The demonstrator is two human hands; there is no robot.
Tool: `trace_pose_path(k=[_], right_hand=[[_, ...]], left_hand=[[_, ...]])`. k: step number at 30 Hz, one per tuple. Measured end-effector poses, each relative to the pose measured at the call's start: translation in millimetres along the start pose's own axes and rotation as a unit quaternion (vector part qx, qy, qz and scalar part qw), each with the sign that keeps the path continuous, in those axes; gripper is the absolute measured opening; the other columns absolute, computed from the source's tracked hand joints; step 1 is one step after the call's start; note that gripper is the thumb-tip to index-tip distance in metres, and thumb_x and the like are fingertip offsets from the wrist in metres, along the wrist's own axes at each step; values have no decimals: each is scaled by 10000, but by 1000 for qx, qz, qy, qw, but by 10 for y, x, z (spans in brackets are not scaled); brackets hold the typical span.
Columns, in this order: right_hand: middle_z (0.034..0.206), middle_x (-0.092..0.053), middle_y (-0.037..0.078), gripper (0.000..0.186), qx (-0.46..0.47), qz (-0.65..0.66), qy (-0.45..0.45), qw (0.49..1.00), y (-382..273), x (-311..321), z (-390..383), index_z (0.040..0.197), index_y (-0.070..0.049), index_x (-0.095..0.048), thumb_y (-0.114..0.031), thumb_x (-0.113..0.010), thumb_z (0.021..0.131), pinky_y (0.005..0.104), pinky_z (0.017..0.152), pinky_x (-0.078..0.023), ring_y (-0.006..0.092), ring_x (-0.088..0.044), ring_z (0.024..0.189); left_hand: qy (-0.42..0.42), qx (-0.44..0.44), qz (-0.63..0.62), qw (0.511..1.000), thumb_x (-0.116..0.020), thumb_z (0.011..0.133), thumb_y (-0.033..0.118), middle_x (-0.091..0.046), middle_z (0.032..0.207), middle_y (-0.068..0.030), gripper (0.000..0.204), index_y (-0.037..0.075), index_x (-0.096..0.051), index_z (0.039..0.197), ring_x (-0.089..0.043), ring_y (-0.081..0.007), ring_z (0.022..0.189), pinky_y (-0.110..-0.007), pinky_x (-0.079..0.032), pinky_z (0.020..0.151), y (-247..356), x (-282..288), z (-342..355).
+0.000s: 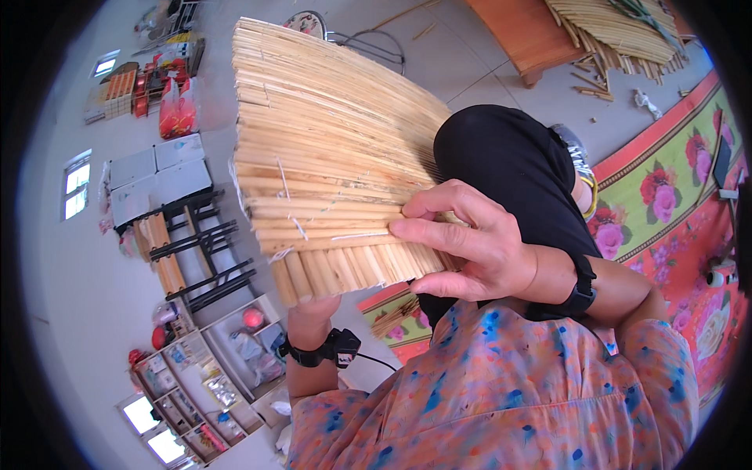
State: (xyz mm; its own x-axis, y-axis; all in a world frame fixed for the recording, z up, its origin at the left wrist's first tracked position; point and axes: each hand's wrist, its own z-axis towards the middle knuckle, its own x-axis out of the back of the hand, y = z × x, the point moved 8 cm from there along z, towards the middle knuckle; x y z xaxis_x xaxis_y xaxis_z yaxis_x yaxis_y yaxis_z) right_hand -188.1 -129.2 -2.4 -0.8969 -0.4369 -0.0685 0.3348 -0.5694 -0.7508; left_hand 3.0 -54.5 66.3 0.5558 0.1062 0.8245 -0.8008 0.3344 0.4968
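Right hand [474,239] pinching reed mat [337,133]; left hand [315,307] mostly hidden, can't tell.
Slack thread [360,235] left of grip could loosen stalks [345,269].

An orange-pink, blue-speckled fabric shirt [486,392]; black cloth trousers [509,157] beyond the right hand [462,243]; black wristband [583,288] behind it. Behind the left hand [316,305], another black strap [304,355] bears a boxy module [343,347], apparently plastic, with thin cable [377,360].

stalk mat [329,102]: woody, ridged | trousers [501,153]: matt cloth | floor [448,55]: smooth tile
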Motion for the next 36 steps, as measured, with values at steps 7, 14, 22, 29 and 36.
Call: trace_pose_path(k=[7,14,22,29,36], right_hand=[[1021,-575,142,502,3,43,27,999,67,46,-7,1104,-13,-625,-351,-771,764,328,710,-495,251,-582,832],[1021,-551,112,439,-1,78,32,996,67,59,-1,1078,-25,-649,-340,-749,789,296,652,-474,209,-533,764],[1003,-523,95,387,-27,51,32,998,89,153,-22,1127,-67,-653,-315,-690,832,300,675,-485,195,-511,756],[1014,-552,139,503,10,-41,23,999,-47,278,60,1168,9,-604,-332,-710,813,312,704,-496,236,-554,814],[970,-601,157,528,-19,-225,86,970,-264,382,191,1078,29,-577,-319,-787,741,300,631,-521,244,-618,755]], left_hand=[[-16,16,29,999,-667,821,63,-629,1027,-121,286,-2,-637,1098,-610,-238,886,-342,-463,784,46,8,49],[-30,29,44,998,-671,803,66,-635,940,-118,278,4,-647,1073,-616,-252,802,-343,-469,708,96,44,184],[-33,-4,13,999,-676,783,70,-642,839,-114,268,11,-658,1044,-623,-267,706,-345,-475,621,25,-77,402],[-78,-55,-49,994,-680,765,74,-647,752,-111,260,17,-668,1018,-629,-281,621,-346,-480,545,238,-226,811],[-178,-50,-120,975,-651,760,-8,-620,642,-110,358,34,-651,1116,-584,-245,485,-303,-426,454,421,-458,1101]])
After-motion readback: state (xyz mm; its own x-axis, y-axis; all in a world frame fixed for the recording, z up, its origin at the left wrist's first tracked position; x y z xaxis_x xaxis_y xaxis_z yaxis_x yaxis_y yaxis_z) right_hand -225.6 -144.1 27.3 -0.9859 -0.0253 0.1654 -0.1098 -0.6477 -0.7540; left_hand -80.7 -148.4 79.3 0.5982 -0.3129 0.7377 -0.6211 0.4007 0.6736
